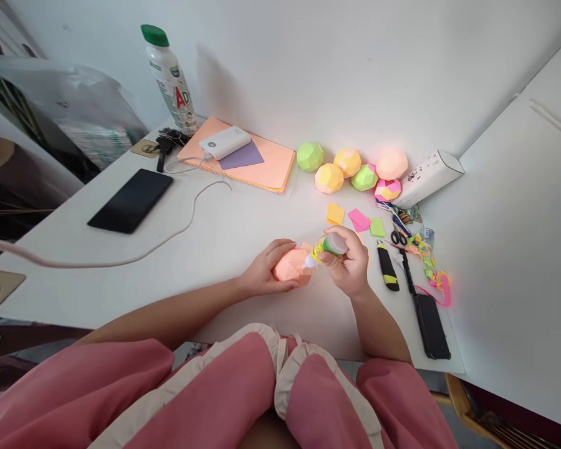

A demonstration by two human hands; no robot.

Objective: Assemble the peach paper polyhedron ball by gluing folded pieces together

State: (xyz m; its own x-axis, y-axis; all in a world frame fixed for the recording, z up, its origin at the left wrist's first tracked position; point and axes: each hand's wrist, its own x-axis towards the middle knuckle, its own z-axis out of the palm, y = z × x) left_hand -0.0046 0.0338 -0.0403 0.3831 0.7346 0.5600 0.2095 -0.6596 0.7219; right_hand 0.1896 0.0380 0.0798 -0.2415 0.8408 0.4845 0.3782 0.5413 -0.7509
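Observation:
My left hand point(270, 268) is closed round a peach-coloured faceted paper ball point(288, 267) just above the white table. Some loose paper flaps show on the ball's right side. In my right hand point(351, 262) is a glue bottle point(326, 248) with a yellow and green label, tilted so its nozzle points down to the left. The nozzle tip is at the ball's surface; whether it touches I cannot tell. Beyond my hands lie small stacks of orange point(335, 214), pink point(359, 219) and green point(377, 227) paper pieces.
Several finished paper balls point(329, 178) line the wall beside a white box point(431, 178). A cutter point(388, 267), scissors point(399, 237), black case point(432, 325) and paper scraps lie right. Leftward are a phone point(131, 201), a cable, paper sheets point(271, 173), a power bank point(225, 143) and a bottle point(171, 81).

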